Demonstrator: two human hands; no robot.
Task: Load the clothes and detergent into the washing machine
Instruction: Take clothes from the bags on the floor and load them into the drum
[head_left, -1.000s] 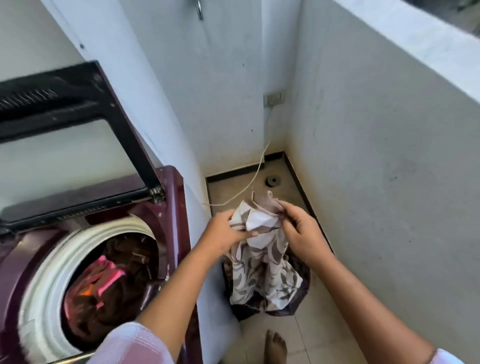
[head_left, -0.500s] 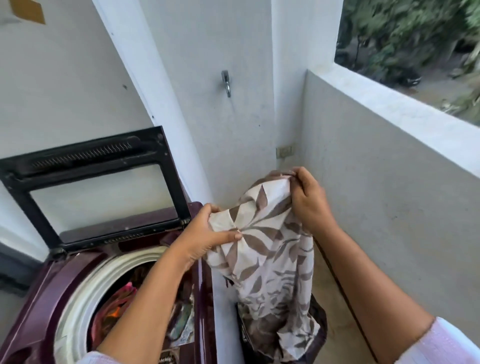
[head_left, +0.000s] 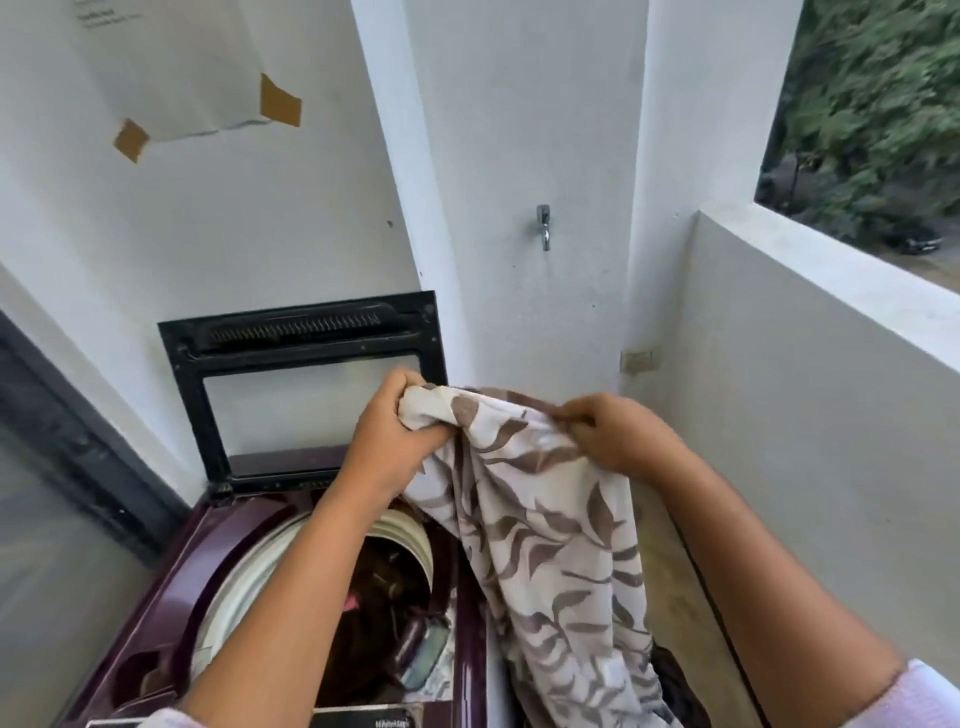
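Cloth (head_left: 561, 545), cream with brown leaves, hangs from both your hands just right of the washer (head_left: 470, 649), its top edge stretched between them above the machine's far right corner. Your left hand (head_left: 395, 441) has its grip fully closed around a bunched corner, over the drum (head_left: 260, 571). Your right hand (head_left: 618, 436) pinches the other end of that edge between thumb and fingers, out over the floor. Holding it by two points keeps the length hanging free, so you can swing it over the rim without it snagging, though its lower end runs out of view at the bottom.

The lid (head_left: 306, 384) stands upright against the far wall, leaving the opening clear. Dark clothes with a bit of pink already lie inside the drum, so loading looks partly done. A dark heap (head_left: 675, 686) sits low on the right behind the cloth; it may be more laundry, but that is hard to tell. No detergent shows anywhere.

Next, I judge, you carry both hands left and drop the cloth in; watch that the tail clears the rim.
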